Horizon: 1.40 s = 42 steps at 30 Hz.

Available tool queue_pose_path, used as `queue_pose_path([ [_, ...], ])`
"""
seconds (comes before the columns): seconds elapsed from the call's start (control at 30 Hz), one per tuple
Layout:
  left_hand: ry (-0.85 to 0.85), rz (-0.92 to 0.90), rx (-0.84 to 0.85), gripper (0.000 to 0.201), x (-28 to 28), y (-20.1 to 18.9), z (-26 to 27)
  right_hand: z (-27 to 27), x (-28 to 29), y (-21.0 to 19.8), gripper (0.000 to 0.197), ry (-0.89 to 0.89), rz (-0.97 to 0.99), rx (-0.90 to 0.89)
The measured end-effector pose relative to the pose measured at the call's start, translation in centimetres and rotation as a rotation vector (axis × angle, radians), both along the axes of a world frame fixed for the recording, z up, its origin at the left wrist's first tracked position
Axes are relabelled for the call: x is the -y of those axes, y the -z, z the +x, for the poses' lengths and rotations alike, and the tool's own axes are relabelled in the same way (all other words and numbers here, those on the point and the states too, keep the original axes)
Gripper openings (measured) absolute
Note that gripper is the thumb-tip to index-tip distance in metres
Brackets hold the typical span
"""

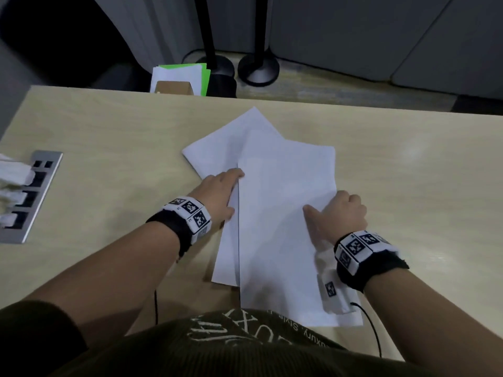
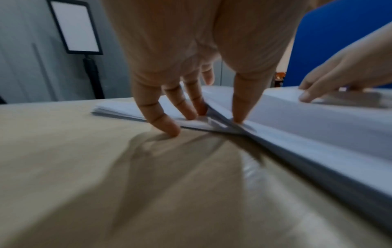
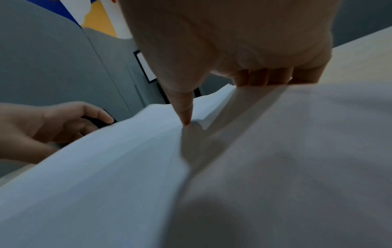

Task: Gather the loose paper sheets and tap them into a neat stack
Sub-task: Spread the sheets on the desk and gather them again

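Note:
Several white paper sheets [image 1: 283,202] lie fanned across the light wood table [image 1: 109,131], one batch skewed to the far left under a larger top batch. My left hand [image 1: 228,186] is at the top batch's left edge. In the left wrist view its thumb [image 2: 239,115] lies on top of that edge while the fingers [image 2: 191,114] reach under it and onto the lower sheets. My right hand [image 1: 340,210] grips the right edge, its thumb [image 3: 186,117] pressing on top and its fingers curled round the edge. That side of the paper [image 3: 106,159] is lifted and bowed.
A metal socket panel [image 1: 32,194] with white plugs is set into the table at the left. Green and white papers with a brown box [image 1: 179,80] stand beyond the far edge, near two black stand bases [image 1: 258,69]. A black cable [image 1: 373,330] hangs at the front edge.

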<state>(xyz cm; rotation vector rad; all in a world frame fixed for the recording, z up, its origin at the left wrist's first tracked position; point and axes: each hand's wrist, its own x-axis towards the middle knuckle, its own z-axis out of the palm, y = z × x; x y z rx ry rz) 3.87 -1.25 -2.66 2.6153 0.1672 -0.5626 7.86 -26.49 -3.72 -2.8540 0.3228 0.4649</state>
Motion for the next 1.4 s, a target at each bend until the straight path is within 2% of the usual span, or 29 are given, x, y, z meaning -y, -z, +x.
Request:
queue_pose_path([
  [0.03, -0.048, -0.010, 0.024, 0.068, 0.5, 0.1, 0.0, -0.1, -0.2, 0.1, 0.077, 0.030, 0.008, 0.004],
  [0.1, -0.285, 0.018, 0.076, 0.056, 1.3, 0.0, 0.1, -0.4, -0.5, 0.3, 0.077, 0.077, 0.014, 0.042],
  [0.2, -0.694, 0.037, -0.031, 0.057, 1.7, -0.7, 0.3, -0.3, -0.6, 0.5, 0.079, 0.045, 0.030, 0.108],
  [0.27, -0.830, -0.046, -0.109, 0.058, 1.5, -0.7, 0.6, 0.0, -0.7, 0.4, 0.077, -0.010, 0.039, 0.102],
  [0.37, -0.910, -0.144, -0.101, 0.047, 0.6, 0.0, 1.6, 0.5, -0.8, -0.1, 0.076, 0.029, 0.078, 0.021],
  [0.5, -0.779, -0.130, -0.103, 0.012, -0.5, 0.3, 1.9, 0.7, -0.7, -0.5, 0.070, 0.124, 0.248, -0.077],
  [0.63, -0.601, -0.090, -0.150, 0.031, -0.2, 0.4, 2.0, 0.7, -0.7, -0.6, 0.063, 0.205, 0.387, -0.132],
  [0.73, -0.516, -0.089, -0.196, 0.034, -0.3, 0.4, 2.0, 0.7, -0.6, -0.7, 0.047, 0.246, 0.439, -0.075],
  [0.9, -0.405, -0.093, -0.285, 0.031, -0.4, -0.6, 1.5, 0.6, -0.6, -0.6, 0.026, 0.158, 0.571, 0.040],
  [1.07, -0.370, -0.030, -0.387, 0.020, -0.8, -1.5, 0.9, 0.2, -0.6, -0.9, 0.016, 0.108, 0.622, 0.259],
  [1.13, -0.359, -0.108, -0.432, 0.024, -0.9, -1.3, 0.4, 0.0, -0.7, -1.4, 0.008, 0.120, 0.710, 0.316],
  [1.2, -0.379, -0.176, -0.460, 0.032, -0.8, -1.4, 0.0, 0.2, -0.8, -1.8, 0.003, 0.164, 0.808, 0.318],
  [1.3, -0.348, -0.155, -0.493, 0.035, -0.5, -1.7, 0.1, 0.9, -1.1, -1.9, 0.012, 0.220, 0.858, 0.303],
  [1.4, -0.321, -0.063, -0.448, 0.024, -0.4, -2.3, 0.3, 1.8, -1.8, -2.1, 0.005, 0.204, 0.840, 0.307],
])
